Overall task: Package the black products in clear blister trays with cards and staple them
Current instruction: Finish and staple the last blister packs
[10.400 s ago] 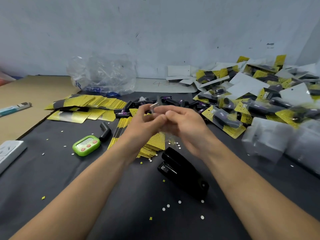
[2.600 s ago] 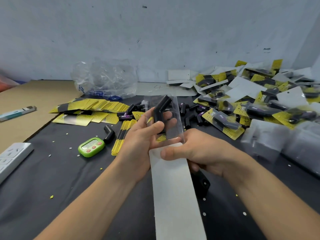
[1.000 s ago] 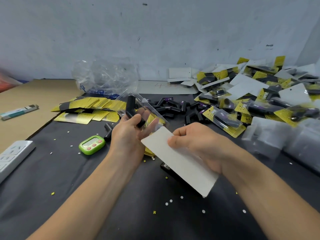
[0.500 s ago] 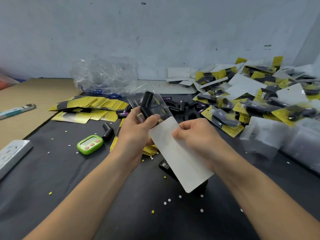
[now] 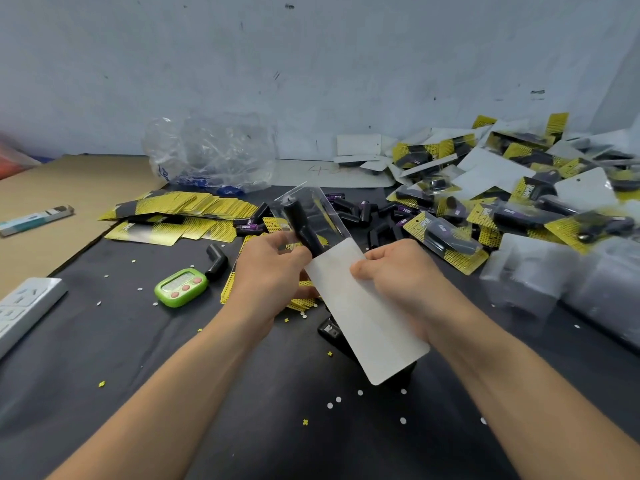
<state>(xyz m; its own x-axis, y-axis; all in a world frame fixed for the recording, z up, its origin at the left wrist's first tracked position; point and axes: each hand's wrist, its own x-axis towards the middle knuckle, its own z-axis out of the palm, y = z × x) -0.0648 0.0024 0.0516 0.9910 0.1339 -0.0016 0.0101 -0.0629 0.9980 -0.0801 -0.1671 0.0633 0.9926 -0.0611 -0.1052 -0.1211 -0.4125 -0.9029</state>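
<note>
Left hand (image 5: 273,271) grips the clear plastic blister tray (image 5: 323,207) holding the bent black product (image 5: 301,223). Right hand (image 5: 398,275) pinches the long white card (image 5: 367,317) — in line with the tray, top end at its mouth, maybe inside.

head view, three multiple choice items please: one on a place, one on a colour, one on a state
1. The green timer lies: A on the black mat, left of the left hand; B held up in the air; C on a shelf.
2. The card side facing the camera is: A yellow; B white; C purple.
3. The right hand: A lies flat on the mat; B pinches the card; C grips the timer.
1 A, it sits on the mat. 2 B, its face is plain white. 3 B, the thumb presses on the card's edge.
</note>
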